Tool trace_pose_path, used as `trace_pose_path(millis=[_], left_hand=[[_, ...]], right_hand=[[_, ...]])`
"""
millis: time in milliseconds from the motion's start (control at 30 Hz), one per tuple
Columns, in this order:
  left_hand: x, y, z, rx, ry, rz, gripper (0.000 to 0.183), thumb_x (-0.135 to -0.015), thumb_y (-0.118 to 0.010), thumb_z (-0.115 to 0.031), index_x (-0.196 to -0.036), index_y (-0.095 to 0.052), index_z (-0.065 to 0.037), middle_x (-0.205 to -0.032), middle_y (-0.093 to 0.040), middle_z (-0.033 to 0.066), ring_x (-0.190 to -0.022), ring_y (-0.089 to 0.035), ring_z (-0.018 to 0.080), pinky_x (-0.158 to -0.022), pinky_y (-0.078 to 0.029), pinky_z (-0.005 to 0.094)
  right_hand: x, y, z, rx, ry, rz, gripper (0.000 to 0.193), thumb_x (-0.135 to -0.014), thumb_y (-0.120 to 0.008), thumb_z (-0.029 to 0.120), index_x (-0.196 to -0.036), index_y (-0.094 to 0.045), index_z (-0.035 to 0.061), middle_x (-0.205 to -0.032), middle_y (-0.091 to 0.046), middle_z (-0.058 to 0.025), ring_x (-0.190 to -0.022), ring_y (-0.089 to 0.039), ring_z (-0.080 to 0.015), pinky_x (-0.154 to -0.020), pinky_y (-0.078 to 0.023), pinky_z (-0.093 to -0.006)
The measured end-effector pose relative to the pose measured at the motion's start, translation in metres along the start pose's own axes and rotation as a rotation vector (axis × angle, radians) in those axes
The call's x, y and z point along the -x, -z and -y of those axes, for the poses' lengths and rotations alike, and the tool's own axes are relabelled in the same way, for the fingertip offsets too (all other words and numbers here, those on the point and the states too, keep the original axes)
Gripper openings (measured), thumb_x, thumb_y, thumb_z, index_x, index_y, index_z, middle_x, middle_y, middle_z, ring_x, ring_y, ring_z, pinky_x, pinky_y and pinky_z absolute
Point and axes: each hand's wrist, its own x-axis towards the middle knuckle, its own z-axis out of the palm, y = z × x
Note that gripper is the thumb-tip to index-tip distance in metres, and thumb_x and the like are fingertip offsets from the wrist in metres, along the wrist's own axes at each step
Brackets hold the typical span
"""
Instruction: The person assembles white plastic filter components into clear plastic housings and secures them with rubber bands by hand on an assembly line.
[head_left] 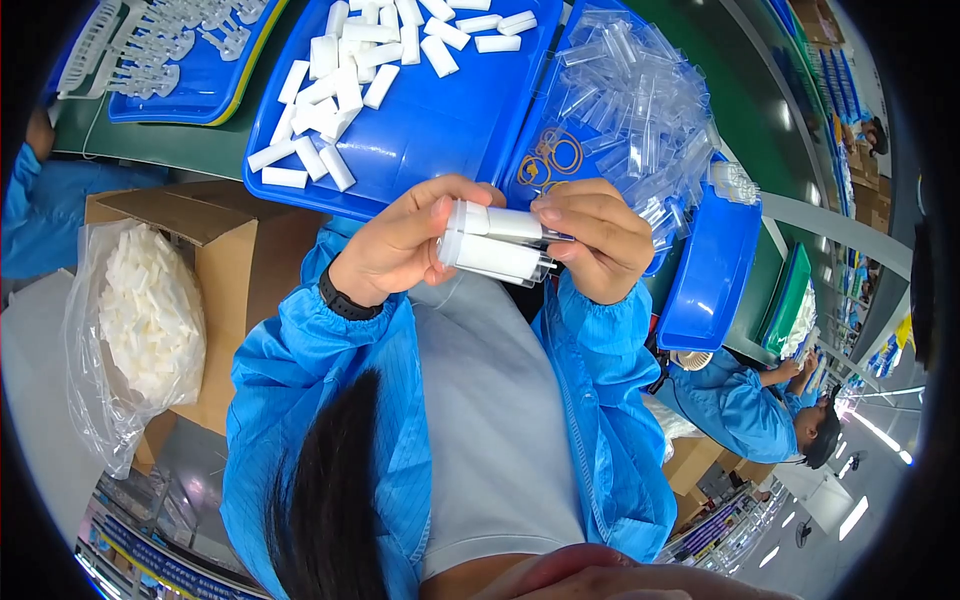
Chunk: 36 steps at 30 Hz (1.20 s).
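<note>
My left hand [400, 242] is closed round the pale, rounded end of a part with two side-by-side white cylinders [495, 258]. Clear plastic shows at the right end of the lower cylinder. The fingertips of my right hand [605, 240] pinch the right end of the upper cylinder, where a clear, dark-edged piece shows. Both hands hold the part between them, in front of my chest and just past the near edge of the blue tray [430, 125]. My fingers hide some of its ends.
White cylinders [345, 85] lie in the blue tray. Right of it are a heap of clear plastic tubes [635, 95] and some rubber bands [560, 155]. A cardboard box [235, 300] with a bag of white pieces [150, 310] stands left. A co-worker [740, 405] sits at right.
</note>
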Motion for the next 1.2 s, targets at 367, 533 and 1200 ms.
trace_pose_path(millis=[367,533,1200], left_hand=[[-0.004,-0.014,0.005,-0.064,0.055,-0.018,0.041,-0.093,-0.057,-0.026,-0.125,-0.048,-0.001,-0.114,-0.057,0.02,-0.065,-0.066,0.016,-0.049,-0.056,0.0191],[-0.003,-0.013,-0.002,-0.231,0.027,-0.124,0.04,-0.095,-0.053,-0.028,-0.125,-0.048,-0.001,-0.11,-0.059,0.0194,-0.071,-0.068,0.0203,-0.056,-0.059,0.0238],[-0.006,-0.025,-0.04,-0.307,0.005,-0.249,0.082,-0.085,-0.063,-0.018,-0.146,-0.012,0.0,-0.125,-0.05,0.0216,-0.117,-0.053,0.038,-0.089,-0.055,0.0421]], right_hand=[[-0.01,0.0,0.01,-0.069,-0.037,0.001,0.024,-0.068,-0.076,0.006,-0.091,-0.071,-0.0013,-0.086,-0.07,-0.0128,-0.08,-0.066,-0.027,-0.071,-0.053,-0.0351],[-0.009,0.002,0.014,0.04,-0.057,0.026,0.024,-0.071,-0.075,0.009,-0.093,-0.071,-0.0006,-0.088,-0.069,-0.0116,-0.082,-0.065,-0.027,-0.072,-0.052,-0.0351],[0.005,0.024,-0.03,0.83,-0.456,0.051,0.014,-0.075,-0.071,0.01,-0.088,-0.068,0.0073,-0.08,-0.058,-0.0088,-0.08,-0.058,-0.0287,-0.067,-0.048,-0.0373]])
